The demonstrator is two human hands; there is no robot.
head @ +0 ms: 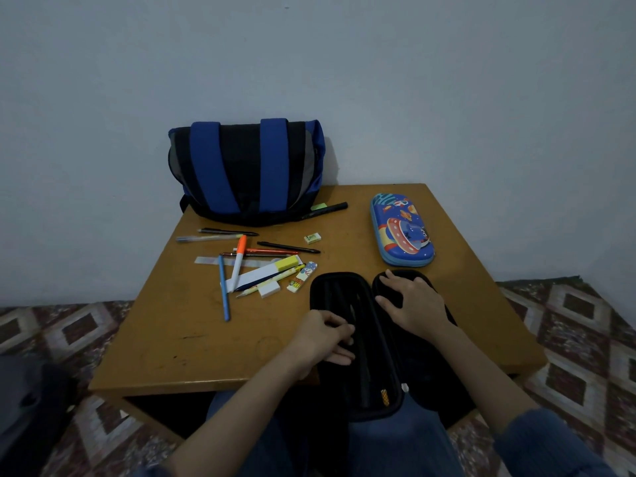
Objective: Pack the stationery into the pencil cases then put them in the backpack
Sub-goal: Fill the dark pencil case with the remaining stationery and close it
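Low wooden table point(165, 339) pushed against a plain wall, patterned rug point(568, 321) on the floor around it. The backpack point(246, 170) stands at the far edge of the table, leaning on the wall with its blue straps facing out.

The black case point(339, 290) is at the near edge, opened out flat in two halves, and its near end hangs off the table over the person's lap. There are some long dark things lying in the left half (pens, I think, it's really dim in there). The blue case point(401, 230) with the space cartoon lies closed at the far right, well apart from the pile.

The right hand point(414, 304) lies flat on the right half of the black case, fingers spread, not gripping anything. The left hand point(323, 339) has its fingers curled into the left half, but honestly I can't tell if it's pinching something or just touching.

The loose stuff is scattered left of centre:
- a black marker point(327, 208) right beside the backpack
- a clear ruler point(210, 260) under an orange-capped pen point(238, 263) and a blue pen point(223, 290)
- a few more pens criss-crossed on a white and yellow box point(272, 270)
- a white eraser point(269, 290) and a cartoon eraser point(302, 277) just beside the black case
- a tiny eraser point(312, 238) off on its own
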